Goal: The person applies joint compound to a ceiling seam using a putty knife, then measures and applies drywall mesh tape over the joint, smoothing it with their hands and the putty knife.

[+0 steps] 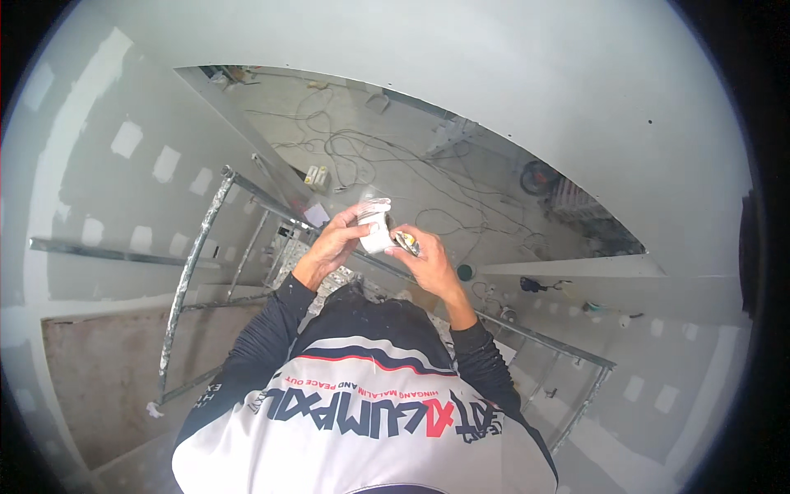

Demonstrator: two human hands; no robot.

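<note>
A plasterboard wall (99, 185) with pale patches fills the upper left, beside a spattered metal scaffold frame (198, 262). At centre, the left hand (333, 249) pinches a white roll (378, 236); just right, the right hand (425, 262) grips a small yellow-marked object (407, 241).

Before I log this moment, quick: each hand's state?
Left hand: closed on a white roll.
Right hand: closed on a small, partly yellow object, kind unclear.

two hands (332, 244) (428, 265), one white roll (376, 236)
</note>
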